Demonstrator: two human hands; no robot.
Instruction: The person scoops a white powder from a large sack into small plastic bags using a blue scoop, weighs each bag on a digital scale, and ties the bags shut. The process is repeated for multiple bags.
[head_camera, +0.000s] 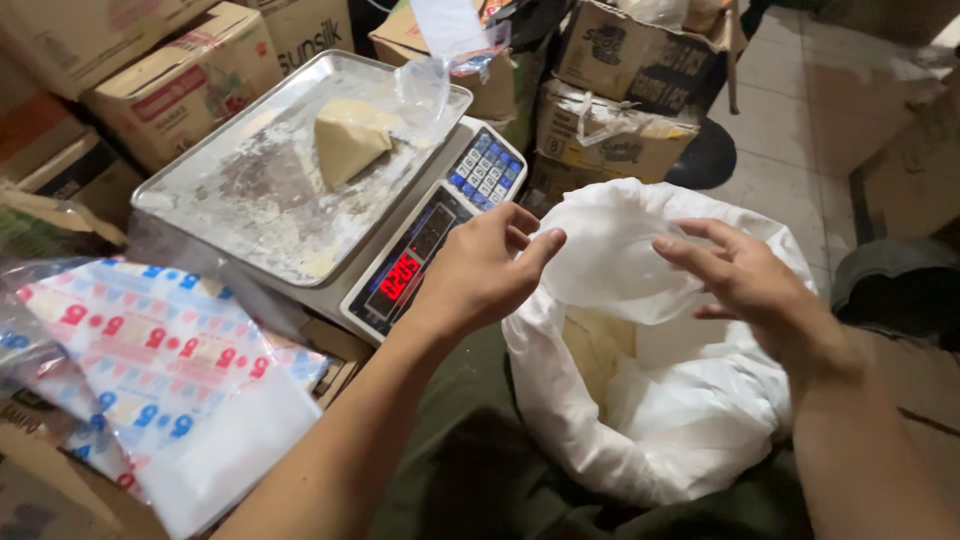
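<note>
My left hand (487, 270) and my right hand (742, 275) both pinch a small clear plastic bag (610, 262) and hold it over a big white sack (660, 400). Pale yellow powder (598, 350) shows inside the sack's open mouth. To the left stands a digital scale (420, 250) with a red lit display. Its metal tray (250, 190) is dusted with powder and bears a filled clear bag of the same pale powder (350, 135).
A stack of printed plastic bags (150, 350) lies at the lower left. Cardboard boxes (190, 75) crowd the back and left, more boxes (620, 90) stand behind the sack. Tiled floor (790, 110) shows at the upper right.
</note>
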